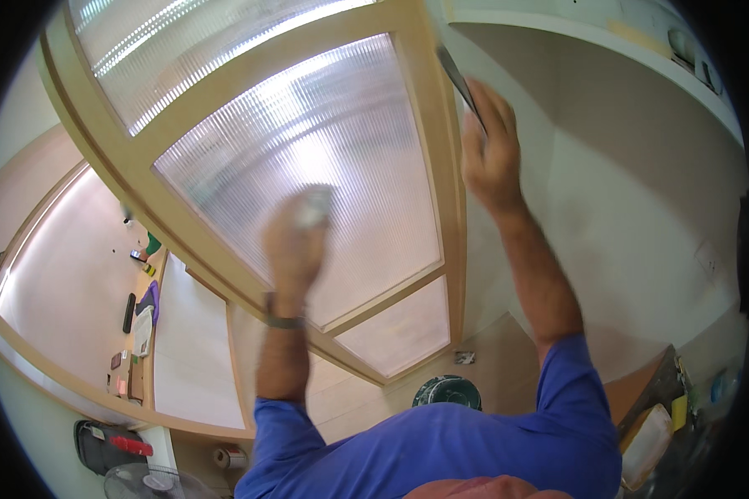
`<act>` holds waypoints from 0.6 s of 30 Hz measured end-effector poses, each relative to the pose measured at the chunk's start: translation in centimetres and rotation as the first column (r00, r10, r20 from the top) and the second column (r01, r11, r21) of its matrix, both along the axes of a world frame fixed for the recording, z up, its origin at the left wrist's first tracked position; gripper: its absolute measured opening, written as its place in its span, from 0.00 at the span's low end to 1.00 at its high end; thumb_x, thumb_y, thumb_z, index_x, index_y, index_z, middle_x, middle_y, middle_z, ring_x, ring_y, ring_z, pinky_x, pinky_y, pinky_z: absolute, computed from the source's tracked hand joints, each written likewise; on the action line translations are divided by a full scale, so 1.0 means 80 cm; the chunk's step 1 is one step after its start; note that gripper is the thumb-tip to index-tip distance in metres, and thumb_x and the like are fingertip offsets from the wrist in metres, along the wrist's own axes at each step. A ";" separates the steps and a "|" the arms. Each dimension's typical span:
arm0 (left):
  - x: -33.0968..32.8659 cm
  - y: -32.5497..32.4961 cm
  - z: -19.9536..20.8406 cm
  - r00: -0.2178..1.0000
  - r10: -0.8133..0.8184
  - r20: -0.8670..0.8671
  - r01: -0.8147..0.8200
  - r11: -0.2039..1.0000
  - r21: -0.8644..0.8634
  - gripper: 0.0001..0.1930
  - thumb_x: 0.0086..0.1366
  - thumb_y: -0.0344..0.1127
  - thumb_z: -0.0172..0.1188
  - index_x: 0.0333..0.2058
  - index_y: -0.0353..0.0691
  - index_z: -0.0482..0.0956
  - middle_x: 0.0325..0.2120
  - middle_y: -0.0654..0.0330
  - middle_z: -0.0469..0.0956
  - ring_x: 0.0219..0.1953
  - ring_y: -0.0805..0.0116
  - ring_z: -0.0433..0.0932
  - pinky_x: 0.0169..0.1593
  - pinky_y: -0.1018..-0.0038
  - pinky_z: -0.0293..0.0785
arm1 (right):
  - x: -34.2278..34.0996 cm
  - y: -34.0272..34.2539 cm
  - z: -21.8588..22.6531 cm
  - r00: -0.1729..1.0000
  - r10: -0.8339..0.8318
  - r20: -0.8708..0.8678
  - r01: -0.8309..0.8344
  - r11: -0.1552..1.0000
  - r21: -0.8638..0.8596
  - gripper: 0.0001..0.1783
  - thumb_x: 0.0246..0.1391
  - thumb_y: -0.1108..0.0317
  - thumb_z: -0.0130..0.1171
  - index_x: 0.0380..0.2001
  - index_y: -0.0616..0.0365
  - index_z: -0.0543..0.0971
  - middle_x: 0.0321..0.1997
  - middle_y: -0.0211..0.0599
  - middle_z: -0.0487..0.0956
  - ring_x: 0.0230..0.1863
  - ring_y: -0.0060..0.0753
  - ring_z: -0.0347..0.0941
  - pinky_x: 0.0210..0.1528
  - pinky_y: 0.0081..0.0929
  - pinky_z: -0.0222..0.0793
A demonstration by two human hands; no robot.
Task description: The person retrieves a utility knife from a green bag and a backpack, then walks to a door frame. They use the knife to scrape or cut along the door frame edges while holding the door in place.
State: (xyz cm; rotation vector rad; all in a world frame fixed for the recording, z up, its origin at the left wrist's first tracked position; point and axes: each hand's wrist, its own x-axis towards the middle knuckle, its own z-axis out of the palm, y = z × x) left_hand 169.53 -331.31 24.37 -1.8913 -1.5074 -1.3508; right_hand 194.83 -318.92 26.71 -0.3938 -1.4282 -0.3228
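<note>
Small coloured packages [123,376] lie on the wooden ledge at lower left.

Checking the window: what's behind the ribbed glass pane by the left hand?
Only bright, blurred light shows through the ribbed glass pane. The left hand, holding a pale blurred object, covers part; nothing beyond is recognisable.

A home under renovation: wooden ribbed-glass door [308,150], paint bucket [447,392].

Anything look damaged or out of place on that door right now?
Nothing stands out. The ribbed glass panel shows no cracks, and the wooden frame looks intact. The left hand is blurred, so what its grip holds is unclear.
</note>
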 end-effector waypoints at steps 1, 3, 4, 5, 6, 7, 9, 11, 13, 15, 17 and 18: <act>-0.024 -0.001 0.033 0.994 -0.038 -0.106 0.071 0.943 0.324 0.11 0.67 0.36 0.56 0.42 0.35 0.78 0.26 0.67 0.75 0.28 0.83 0.70 0.32 0.82 0.68 | -0.007 0.031 0.020 0.996 -0.083 -0.019 0.084 0.995 0.051 0.25 0.49 0.80 0.50 0.54 0.67 0.69 0.52 0.49 0.72 0.52 0.48 0.68 0.55 0.38 0.64; -0.071 -0.024 0.092 0.980 0.196 -0.022 -0.160 0.854 0.496 0.11 0.67 0.38 0.56 0.37 0.35 0.79 0.24 0.66 0.75 0.26 0.80 0.71 0.30 0.82 0.69 | -0.018 0.086 0.060 0.979 -0.199 -0.049 0.203 0.972 0.120 0.25 0.49 0.80 0.50 0.53 0.67 0.69 0.53 0.50 0.72 0.54 0.50 0.67 0.57 0.38 0.63; -0.085 -0.027 0.114 0.963 0.265 0.052 -0.252 0.815 0.522 0.12 0.66 0.39 0.56 0.36 0.35 0.78 0.23 0.66 0.75 0.25 0.80 0.71 0.30 0.81 0.69 | -0.017 0.109 0.074 0.968 -0.248 -0.049 0.252 0.959 0.132 0.24 0.50 0.79 0.50 0.54 0.66 0.69 0.54 0.51 0.72 0.55 0.51 0.67 0.58 0.38 0.61; -0.099 -0.032 0.137 0.918 0.396 -0.020 -0.303 0.732 0.610 0.12 0.66 0.39 0.56 0.37 0.35 0.78 0.22 0.63 0.75 0.26 0.78 0.71 0.31 0.79 0.69 | -0.020 0.127 0.084 0.945 -0.318 -0.081 0.327 0.932 0.158 0.23 0.51 0.76 0.51 0.53 0.66 0.70 0.54 0.51 0.72 0.54 0.51 0.68 0.57 0.39 0.63; -0.112 -0.034 0.151 0.884 0.466 -0.043 -0.340 0.702 0.625 0.12 0.66 0.39 0.56 0.39 0.35 0.77 0.25 0.60 0.76 0.27 0.74 0.73 0.34 0.77 0.71 | -0.024 0.143 0.092 0.917 -0.382 -0.115 0.397 0.900 0.180 0.23 0.52 0.73 0.52 0.52 0.66 0.71 0.53 0.51 0.73 0.53 0.51 0.69 0.55 0.39 0.64; -0.128 -0.038 0.161 0.865 0.502 -0.026 -0.391 0.704 0.593 0.12 0.65 0.37 0.57 0.43 0.36 0.76 0.29 0.57 0.77 0.31 0.68 0.75 0.36 0.74 0.72 | -0.029 0.155 0.100 0.887 -0.436 -0.153 0.460 0.866 0.197 0.23 0.52 0.69 0.54 0.52 0.66 0.72 0.52 0.52 0.74 0.52 0.51 0.70 0.54 0.39 0.65; -0.155 -0.032 0.173 0.846 0.533 -0.019 -0.416 0.681 0.602 0.15 0.63 0.35 0.58 0.47 0.39 0.74 0.34 0.54 0.78 0.34 0.61 0.78 0.37 0.70 0.73 | -0.037 0.186 0.105 0.876 -0.458 -0.150 0.481 0.855 0.194 0.24 0.53 0.73 0.51 0.54 0.66 0.69 0.55 0.50 0.71 0.55 0.50 0.67 0.56 0.40 0.63; -0.179 -0.016 0.171 0.837 0.546 -0.038 -0.379 0.628 0.680 0.16 0.62 0.34 0.58 0.49 0.41 0.73 0.35 0.54 0.78 0.34 0.59 0.78 0.37 0.68 0.73 | -0.050 0.200 0.102 0.879 -0.451 -0.156 0.473 0.866 0.161 0.24 0.53 0.74 0.49 0.55 0.66 0.68 0.56 0.50 0.70 0.56 0.49 0.66 0.57 0.40 0.62; -0.189 -0.001 0.164 0.765 0.636 -0.103 -0.413 0.607 0.679 0.19 0.61 0.33 0.59 0.51 0.44 0.72 0.36 0.54 0.78 0.33 0.58 0.77 0.36 0.66 0.72 | -0.054 0.203 0.102 0.883 -0.434 -0.179 0.456 0.883 0.110 0.24 0.54 0.74 0.48 0.55 0.66 0.68 0.55 0.50 0.71 0.55 0.50 0.67 0.58 0.41 0.62; -0.196 0.004 0.157 0.686 0.705 -0.181 -0.436 0.597 0.674 0.23 0.58 0.31 0.60 0.53 0.47 0.70 0.38 0.56 0.79 0.33 0.57 0.77 0.35 0.65 0.71 | -0.049 0.207 0.101 0.891 -0.428 -0.149 0.445 0.890 0.102 0.22 0.55 0.74 0.47 0.53 0.68 0.69 0.54 0.52 0.71 0.55 0.51 0.67 0.58 0.40 0.62; -0.201 0.007 0.154 0.685 0.702 -0.197 -0.434 0.609 0.663 0.23 0.57 0.30 0.61 0.53 0.46 0.71 0.36 0.56 0.79 0.31 0.57 0.77 0.33 0.65 0.70 | -0.051 0.207 0.100 0.903 -0.416 -0.110 0.425 0.902 0.080 0.22 0.54 0.74 0.48 0.53 0.69 0.69 0.55 0.54 0.71 0.56 0.52 0.66 0.58 0.40 0.62; -0.204 0.007 0.154 0.684 0.700 -0.204 -0.433 0.615 0.659 0.23 0.57 0.30 0.61 0.53 0.46 0.71 0.35 0.57 0.79 0.31 0.58 0.77 0.33 0.65 0.70 | -0.053 0.202 0.102 0.910 -0.404 -0.092 0.411 0.909 0.064 0.23 0.52 0.74 0.50 0.53 0.69 0.69 0.55 0.54 0.71 0.57 0.53 0.66 0.59 0.40 0.61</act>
